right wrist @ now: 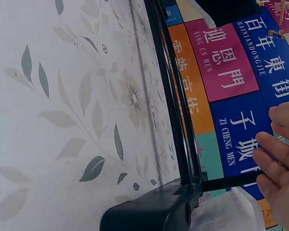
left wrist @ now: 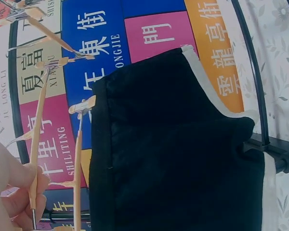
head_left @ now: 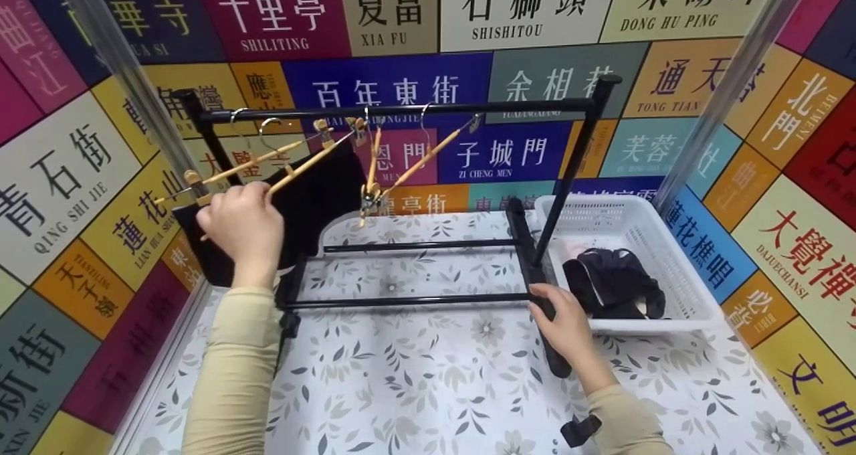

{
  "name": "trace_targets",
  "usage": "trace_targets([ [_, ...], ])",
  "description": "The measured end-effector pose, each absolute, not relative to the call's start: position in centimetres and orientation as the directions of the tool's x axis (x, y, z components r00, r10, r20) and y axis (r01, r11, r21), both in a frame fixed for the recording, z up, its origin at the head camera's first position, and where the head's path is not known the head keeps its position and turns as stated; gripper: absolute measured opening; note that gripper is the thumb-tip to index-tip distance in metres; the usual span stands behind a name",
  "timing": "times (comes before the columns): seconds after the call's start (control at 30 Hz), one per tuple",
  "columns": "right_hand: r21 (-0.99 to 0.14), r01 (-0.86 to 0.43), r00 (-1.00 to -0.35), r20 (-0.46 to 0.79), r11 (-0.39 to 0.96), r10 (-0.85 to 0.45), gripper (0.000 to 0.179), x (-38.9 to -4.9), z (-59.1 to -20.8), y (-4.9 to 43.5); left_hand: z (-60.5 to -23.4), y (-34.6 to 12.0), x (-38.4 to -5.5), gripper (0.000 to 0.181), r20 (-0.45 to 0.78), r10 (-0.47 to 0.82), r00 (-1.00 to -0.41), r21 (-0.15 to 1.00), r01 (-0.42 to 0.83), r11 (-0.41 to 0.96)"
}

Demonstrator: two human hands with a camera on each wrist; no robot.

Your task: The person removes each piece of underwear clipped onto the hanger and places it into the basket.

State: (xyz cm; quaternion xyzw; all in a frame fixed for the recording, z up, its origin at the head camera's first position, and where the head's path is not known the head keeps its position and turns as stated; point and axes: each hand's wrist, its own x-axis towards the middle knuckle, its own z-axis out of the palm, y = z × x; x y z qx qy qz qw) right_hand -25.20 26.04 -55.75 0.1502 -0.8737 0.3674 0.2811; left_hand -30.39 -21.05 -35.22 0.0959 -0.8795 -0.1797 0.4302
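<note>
My left hand point(head_left: 244, 224) pinches one end of a wooden clip hanger point(left wrist: 39, 120) between thumb and fingers. This hanger slopes up to the right, its metal hook close to the top bar of the black rack point(head_left: 414, 109). Just behind it, black shorts with white trim point(left wrist: 183, 144) hang by their waistband from another wooden clip hanger point(left wrist: 78, 168). My right hand point(head_left: 565, 321) is low at the rack's right foot point(head_left: 552, 348), overlapping it in the head view. Its fingers point(right wrist: 274, 149) are loosely bent with nothing between them in the right wrist view.
More wooden hangers point(head_left: 421, 157) dangle at angles from the middle of the top bar. A white perforated basket point(head_left: 695, 308) with dark clothing point(head_left: 615, 284) inside stands right of the rack. Everything rests on a leaf-patterned tabletop point(head_left: 414, 368), enclosed by walls of colourful signs.
</note>
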Motion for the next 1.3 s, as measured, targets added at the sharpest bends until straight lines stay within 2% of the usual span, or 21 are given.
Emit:
trace_targets([
  [0.3, -0.558, -0.478, -0.793, 0.606, 0.678, -0.06, 0.03, -25.1, -56.5, 24.8, -33.3, -20.5, -31.2, 0.014, 0.697, -0.329, -0.637, 0.405, -0.03, 0.914],
  [0.53, -0.505, -0.506, -0.771, 0.629, 0.699, -0.103, 0.03, -25.4, -57.2, 23.5, -32.6, -20.3, -31.7, 0.015, 0.664, -0.34, -0.667, 0.403, -0.064, 0.913],
  [0.87, -0.535, -0.513, -0.797, 0.587, 0.672, -0.142, 0.031, -25.2, -57.7, 22.3, -32.5, -19.9, -32.5, 0.015, 0.681, -0.312, -0.662, 0.36, -0.069, 0.931],
  [1.17, -0.542, -0.505, -0.815, 0.555, 0.672, -0.166, 0.031, -25.1, -58.3, 22.1, -33.1, -19.2, -33.1, 0.021, 0.645, -0.29, -0.707, 0.3, -0.116, 0.947],
  [1.3, -0.529, -0.511, -0.814, 0.55, 0.677, -0.185, 0.032, -25.2, -58.1, 22.1, -33.7, -19.0, -33.2, 0.02, 0.658, -0.267, -0.704, 0.273, -0.108, 0.956],
])
